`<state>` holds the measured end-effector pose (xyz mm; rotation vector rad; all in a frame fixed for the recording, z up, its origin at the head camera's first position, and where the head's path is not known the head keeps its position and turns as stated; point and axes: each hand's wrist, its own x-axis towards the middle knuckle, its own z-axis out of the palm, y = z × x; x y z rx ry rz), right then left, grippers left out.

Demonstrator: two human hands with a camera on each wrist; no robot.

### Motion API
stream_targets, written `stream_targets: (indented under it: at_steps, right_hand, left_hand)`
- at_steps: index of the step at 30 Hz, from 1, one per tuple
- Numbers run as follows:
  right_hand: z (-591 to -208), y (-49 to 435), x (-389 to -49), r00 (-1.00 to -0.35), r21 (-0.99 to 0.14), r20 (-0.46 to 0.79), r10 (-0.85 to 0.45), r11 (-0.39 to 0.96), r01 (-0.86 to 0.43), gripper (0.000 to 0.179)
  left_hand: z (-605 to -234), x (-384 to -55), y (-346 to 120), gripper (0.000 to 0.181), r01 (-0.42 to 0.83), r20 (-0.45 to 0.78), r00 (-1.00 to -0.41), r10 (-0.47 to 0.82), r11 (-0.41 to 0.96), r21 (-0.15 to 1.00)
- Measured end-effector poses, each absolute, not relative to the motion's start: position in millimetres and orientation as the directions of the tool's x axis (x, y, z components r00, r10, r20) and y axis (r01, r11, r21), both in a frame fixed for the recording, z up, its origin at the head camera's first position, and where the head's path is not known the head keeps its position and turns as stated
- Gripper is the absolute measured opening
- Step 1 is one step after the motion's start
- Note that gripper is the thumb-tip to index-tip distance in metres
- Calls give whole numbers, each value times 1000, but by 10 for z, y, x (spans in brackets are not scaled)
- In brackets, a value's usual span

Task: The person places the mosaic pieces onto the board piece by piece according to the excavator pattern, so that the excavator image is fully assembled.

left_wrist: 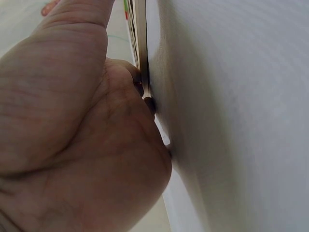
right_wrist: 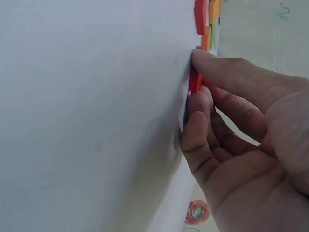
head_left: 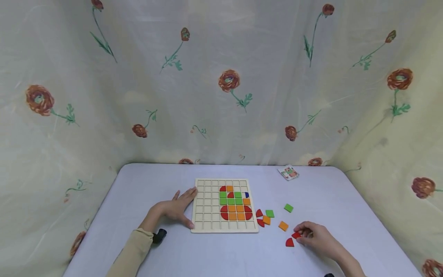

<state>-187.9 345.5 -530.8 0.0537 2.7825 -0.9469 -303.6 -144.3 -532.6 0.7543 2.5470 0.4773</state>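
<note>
A wooden grid board [head_left: 207, 227] lies in the middle of the table, with red, orange, green and blue tiles set in its right-hand cells. My left hand [head_left: 176, 209] rests against the board's left edge, fingers spread and thumb near the lower corner. In the left wrist view the palm [left_wrist: 111, 159] hides most of that contact. To the right of the board, my right hand [head_left: 316, 238] pinches a red tile [right_wrist: 195, 80] between thumb and fingers, low over the table. A red quarter-circle tile [head_left: 289, 242] lies just left of those fingers.
Loose tiles lie between board and right hand: an orange square [head_left: 283, 226], green squares [head_left: 288, 207] and red quarter-circles [head_left: 259, 213] beside the board. A patterned card [head_left: 288, 172] sits at the table's back right. Floral cloth [head_left: 221, 96] hangs behind and at both sides.
</note>
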Motion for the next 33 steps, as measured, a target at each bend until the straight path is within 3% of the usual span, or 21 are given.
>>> stream_targets:
  at_steps: [6, 9, 13, 17, 22, 29, 33]
  right_hand:
    - [-5334, 3498, -1875, -985, -564, -173, 18, 818, 114, 23]
    - [-5304, 3524, -1886, -990, -545, -142, -18, 836, 63, 18]
    - [-5264, 3548, -1916, -994, -493, -87, -58, 870, -8, 32]
    - [-5259, 3547, -1914, -994, -479, -102, 38, 874, 82, 20]
    - [-5253, 3489, -1874, -970, -462, -188, 154, 857, 226, 52]
    - [-5240, 3452, -1890, -979, -463, -157, 130, 866, 190, 28]
    - [-5224, 3479, -1898, -976, -448, -165, 139, 871, 200, 31]
  left_hand:
    - [-5314, -3029, -1438, 132, 423, -309, -752, 582, 786, 451]
    - [-5302, -3021, -1439, 132, 423, -310, -749, 585, 783, 456]
    - [-5291, -3020, -1443, 131, 423, -310, -748, 587, 781, 460]
    - [-5290, -3017, -1441, 131, 427, -310, -745, 591, 779, 459]
    - [-5280, -3022, -1428, 131, 421, -316, -747, 586, 783, 457]
    - [-5260, -3017, -1421, 130, 417, -315, -748, 584, 783, 461]
    - [-5266, -3012, -1426, 129, 415, -314, -751, 581, 785, 460]
